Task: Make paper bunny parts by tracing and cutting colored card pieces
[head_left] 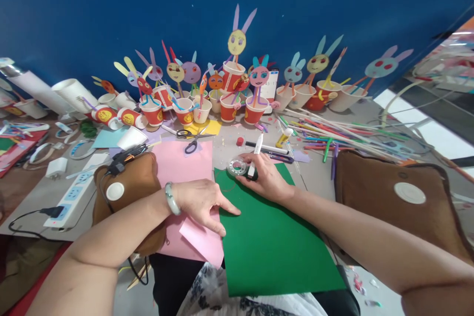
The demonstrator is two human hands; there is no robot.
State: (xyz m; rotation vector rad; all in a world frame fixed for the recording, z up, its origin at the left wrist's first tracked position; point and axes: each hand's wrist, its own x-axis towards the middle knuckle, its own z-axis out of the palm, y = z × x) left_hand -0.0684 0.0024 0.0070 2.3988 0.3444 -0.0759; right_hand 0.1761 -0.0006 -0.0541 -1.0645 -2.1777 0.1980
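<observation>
A large sheet of green paper [277, 247] lies in front of me, overlapping pink paper [185, 158] on its left. My left hand [202, 202] rests at the green sheet's left edge, holding nothing, with index finger and thumb stretched apart. A folded pink piece [203, 242] lies under that hand. Near the sheet's top edge, my right hand [268, 177] grips a white marker [258, 143], dark end down. Its fingers also touch a round, clear-and-grey ring-shaped object [237, 167], perhaps a tape roll. A faint curved line shows just below the ring.
Paper cups with rabbit-faced figures [255, 108] line the blue wall. Black scissors [191, 145], a glue stick [284, 137] and pipe cleaners [333, 128] lie behind the papers. Brown pouches [370, 187] flank me. A power strip [76, 187] with cables is at left.
</observation>
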